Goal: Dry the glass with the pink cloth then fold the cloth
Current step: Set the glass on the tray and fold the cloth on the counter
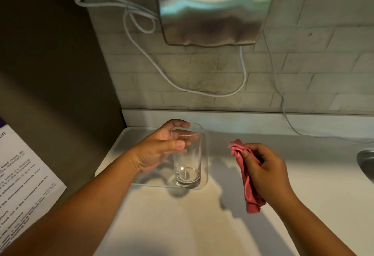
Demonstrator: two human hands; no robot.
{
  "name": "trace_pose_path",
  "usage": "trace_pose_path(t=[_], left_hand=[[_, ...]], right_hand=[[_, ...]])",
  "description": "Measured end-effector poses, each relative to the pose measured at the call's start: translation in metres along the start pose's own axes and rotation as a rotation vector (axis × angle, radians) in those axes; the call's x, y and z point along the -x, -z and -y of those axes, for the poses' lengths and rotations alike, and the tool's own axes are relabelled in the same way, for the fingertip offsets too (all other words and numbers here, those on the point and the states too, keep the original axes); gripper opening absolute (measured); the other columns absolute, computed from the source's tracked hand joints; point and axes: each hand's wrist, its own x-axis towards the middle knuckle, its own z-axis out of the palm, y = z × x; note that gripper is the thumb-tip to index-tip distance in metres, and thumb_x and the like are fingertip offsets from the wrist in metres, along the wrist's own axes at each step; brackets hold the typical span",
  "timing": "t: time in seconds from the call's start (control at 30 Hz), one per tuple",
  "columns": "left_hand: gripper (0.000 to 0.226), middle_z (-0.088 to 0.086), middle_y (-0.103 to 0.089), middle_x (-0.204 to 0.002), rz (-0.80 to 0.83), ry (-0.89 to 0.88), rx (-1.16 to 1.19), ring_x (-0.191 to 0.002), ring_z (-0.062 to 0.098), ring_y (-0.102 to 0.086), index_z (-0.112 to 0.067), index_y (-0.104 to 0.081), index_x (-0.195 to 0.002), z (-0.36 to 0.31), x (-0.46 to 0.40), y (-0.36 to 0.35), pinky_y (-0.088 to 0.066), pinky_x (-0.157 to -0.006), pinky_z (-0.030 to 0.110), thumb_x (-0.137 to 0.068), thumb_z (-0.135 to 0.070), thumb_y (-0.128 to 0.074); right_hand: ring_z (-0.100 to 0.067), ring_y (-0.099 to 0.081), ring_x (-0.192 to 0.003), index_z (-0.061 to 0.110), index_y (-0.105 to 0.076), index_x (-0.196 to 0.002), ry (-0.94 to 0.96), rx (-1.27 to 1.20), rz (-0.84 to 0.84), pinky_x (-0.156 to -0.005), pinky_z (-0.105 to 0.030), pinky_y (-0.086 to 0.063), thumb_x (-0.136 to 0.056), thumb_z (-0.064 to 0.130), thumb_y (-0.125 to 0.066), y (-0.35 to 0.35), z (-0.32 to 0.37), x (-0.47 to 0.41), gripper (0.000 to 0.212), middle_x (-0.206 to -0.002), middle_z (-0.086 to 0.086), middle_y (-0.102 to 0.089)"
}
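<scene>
A clear, empty drinking glass (189, 166) stands upright on the front right corner of a white tray (125, 144). My left hand (159, 148) wraps its upper part, with the fingers behind the glass and the thumb in front. To the right, my right hand (265, 172) is held above the counter, closed on a bunched pink cloth (250, 191). One end of the cloth sticks up past my fingers and the other hangs below my palm. The cloth and the glass are apart.
The white counter (182, 225) runs toward me. A steel hand dryer (214, 9) hangs on the tiled wall with white cables looping below it. A metal sink edge (367, 162) shows at far right. A printed notice (22, 185) is at the left.
</scene>
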Motion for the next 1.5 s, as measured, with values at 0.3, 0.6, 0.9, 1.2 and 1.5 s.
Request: trace_pose_path(t=[0.3, 0.6, 0.9, 1.2, 1.5], left_hand=[[0.07, 0.021, -0.063, -0.141, -0.161, 0.065, -0.105, -0.137, 0.035, -0.057, -0.018, -0.047, -0.135, 0.037, -0.008, -0.004, -0.052, -0.104, 0.043, -0.072, 0.0, -0.072], [0.088, 0.0, -0.062, -0.14, -0.23, 0.086, -0.199, -0.132, 0.025, -0.058, -0.036, -0.047, -0.133, 0.055, -0.009, -0.01, -0.051, -0.108, 0.041, -0.056, -0.034, -0.09], [0.043, 0.002, -0.065, -0.122, -0.559, -0.203, -0.215, -0.117, 0.011, -0.061, -0.031, -0.059, -0.119, 0.01, -0.006, -0.025, -0.047, -0.093, 0.015, -0.08, -0.038, -0.077], [0.043, 0.001, -0.074, -0.079, -0.252, 0.183, -0.374, -0.068, 0.021, -0.07, -0.023, -0.071, -0.086, -0.046, -0.036, -0.122, -0.062, -0.07, 0.037, -0.082, -0.065, -0.064], [0.016, -0.001, -0.068, -0.057, -0.048, 0.204, -0.259, -0.048, 0.01, -0.061, -0.012, -0.072, -0.087, -0.053, -0.045, -0.134, -0.047, -0.047, 0.021, -0.101, -0.016, -0.066]], right_hand=[[0.005, -0.061, -0.091, 0.053, -0.062, -0.093, 0.082, 0.112, 0.04, -0.068, -0.016, -0.046, -0.094, 0.027, -0.064, 0.003, -0.011, 0.007, 0.026, -0.099, 0.031, -0.062], [0.003, -0.061, -0.091, 0.062, -0.061, -0.092, 0.149, 0.138, 0.049, -0.069, -0.014, -0.047, -0.093, 0.029, -0.064, 0.005, -0.016, 0.005, 0.033, -0.098, 0.03, -0.062], [-0.001, -0.062, -0.091, 0.052, -0.066, -0.097, 0.235, 0.128, 0.08, -0.072, -0.01, -0.045, -0.094, 0.028, -0.064, 0.009, -0.014, -0.001, 0.024, -0.096, 0.021, -0.063], [-0.005, -0.052, -0.072, 0.033, -0.062, -0.12, 0.639, 0.369, 0.132, -0.061, -0.008, -0.037, -0.099, 0.037, -0.052, 0.019, 0.015, -0.006, 0.023, -0.09, 0.022, -0.043], [-0.007, -0.055, -0.08, 0.035, -0.049, -0.134, 0.715, 0.252, 0.109, -0.064, -0.016, -0.045, -0.092, 0.058, -0.057, 0.028, 0.018, -0.002, 0.049, -0.109, 0.012, -0.048]])
